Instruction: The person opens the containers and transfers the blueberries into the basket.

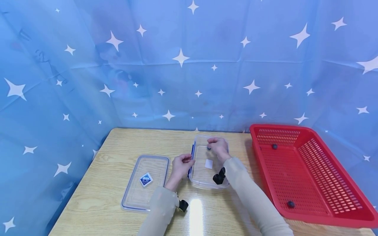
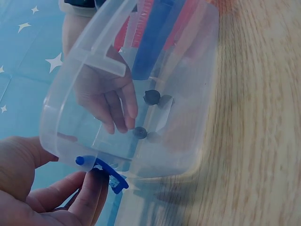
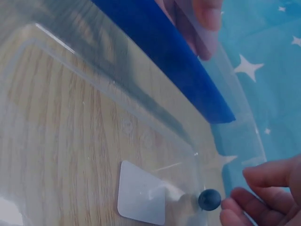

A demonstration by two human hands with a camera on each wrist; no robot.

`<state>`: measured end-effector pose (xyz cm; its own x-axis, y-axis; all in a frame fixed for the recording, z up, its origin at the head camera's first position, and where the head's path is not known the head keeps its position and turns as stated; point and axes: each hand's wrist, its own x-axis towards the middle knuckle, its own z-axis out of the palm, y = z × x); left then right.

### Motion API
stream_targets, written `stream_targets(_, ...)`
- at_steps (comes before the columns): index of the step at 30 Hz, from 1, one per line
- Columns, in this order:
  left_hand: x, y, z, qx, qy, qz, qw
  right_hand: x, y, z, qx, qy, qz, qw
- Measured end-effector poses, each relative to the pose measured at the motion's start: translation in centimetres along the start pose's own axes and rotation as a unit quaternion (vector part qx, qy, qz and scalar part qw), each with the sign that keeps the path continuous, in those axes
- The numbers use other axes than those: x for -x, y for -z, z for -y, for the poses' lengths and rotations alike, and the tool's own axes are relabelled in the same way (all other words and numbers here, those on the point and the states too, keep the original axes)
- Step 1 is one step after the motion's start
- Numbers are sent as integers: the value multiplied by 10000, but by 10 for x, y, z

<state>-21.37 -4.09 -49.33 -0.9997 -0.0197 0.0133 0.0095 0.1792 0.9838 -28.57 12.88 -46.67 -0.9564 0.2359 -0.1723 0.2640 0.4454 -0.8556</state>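
Note:
A clear plastic box (image 1: 200, 182) with blue side latches (image 2: 115, 181) stands without its lid on the table. My left hand (image 1: 181, 166) grips its left rim, thumb and fingers either side of the wall by a latch. Over the far part of the box is my right hand (image 1: 218, 147), fingers loosely extended downward. Just beside those fingertips sits a small dark blueberry-like ball (image 3: 209, 200), apparently free of them. In the left wrist view a second dark ball (image 2: 152, 97) shows through the wall. A white square (image 3: 141, 194) lies at the box's bottom.
Left of the box lies a clear lid (image 1: 131, 196) with a blue rim and a blue-and-white label (image 1: 146, 179). To the right, a red perforated basket (image 1: 304, 177) holds a dark ball (image 1: 274, 146) at its far end and another dark ball (image 1: 290, 204) near the front.

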Motion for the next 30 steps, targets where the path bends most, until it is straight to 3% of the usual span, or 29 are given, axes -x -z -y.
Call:
stream_targets(8, -1, -1, -1, -46, 6, -37, 10000, -1, 1, 0, 542, 86, -2, 9985)
stream_targets(13, 0, -1, -2, -24, 25, -55, 10000, 0, 2, -4, 876, 570, 45, 9945)
stream_targets(18, 1, -1, -2, -52, 76, -74, 9999, -2, -3, -9, 1333, 963, 425, 9855)
stream_targets(23, 1, -2, -2, -36, 152, -84, 9998, -2, -5, -13, 1243, 854, 733, 9858)
stream_targets(30, 1, -1, -1, -37, 15, -59, 10000, -4, 0, -7, 767, 931, 755, 9898)
